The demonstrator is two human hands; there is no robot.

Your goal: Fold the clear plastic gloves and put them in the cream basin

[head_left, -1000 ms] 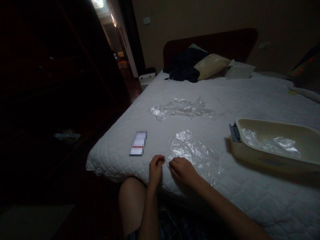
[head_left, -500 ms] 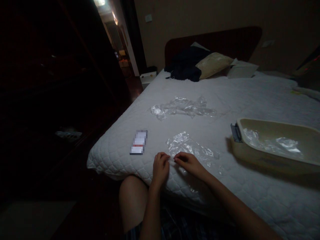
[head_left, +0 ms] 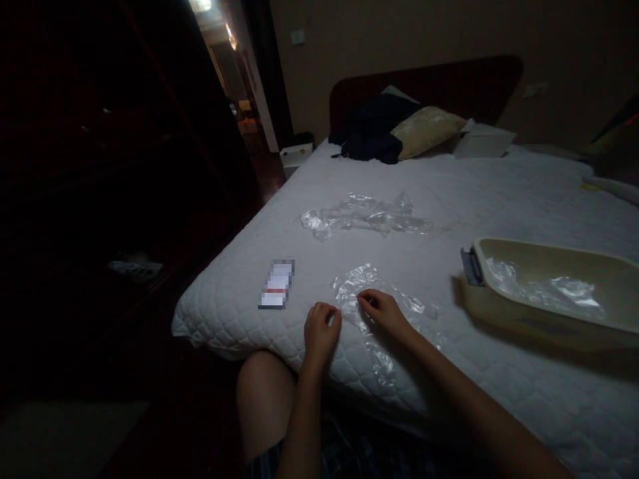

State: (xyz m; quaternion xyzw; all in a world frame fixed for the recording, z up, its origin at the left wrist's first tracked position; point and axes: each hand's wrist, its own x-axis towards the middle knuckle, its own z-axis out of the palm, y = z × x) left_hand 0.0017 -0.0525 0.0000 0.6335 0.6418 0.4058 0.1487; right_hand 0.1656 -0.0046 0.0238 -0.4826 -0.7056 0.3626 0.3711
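A crumpled clear plastic bag (head_left: 399, 297) lies on the white quilted bed near its front edge. At the bag's left border, my left hand (head_left: 321, 330) is closed, with thumb and forefinger pinched at its edge. My right hand (head_left: 383, 313) is over the middle of the bag, its thumb and fingers pinched together on the thin film. Film spans the gap between the two hands, and a loose part hangs toward the bed's front edge. The exact grip points are dim and partly hidden by the fingers.
Farther back lies a second crumpled clear plastic sheet (head_left: 367, 216). On the left is a phone (head_left: 277, 285), its screen pixelated. A beige plastic bin (head_left: 539, 329) with a grey latch holds more clear plastic on the right. Dark cloth (head_left: 372, 126) and a pillow (head_left: 429, 132) rest by the headboard.
My right hand has moved up and to the right, away from my left hand, widening the gap between them. The plastic's near part has shifted and shows more. My left hand stays almost in place.
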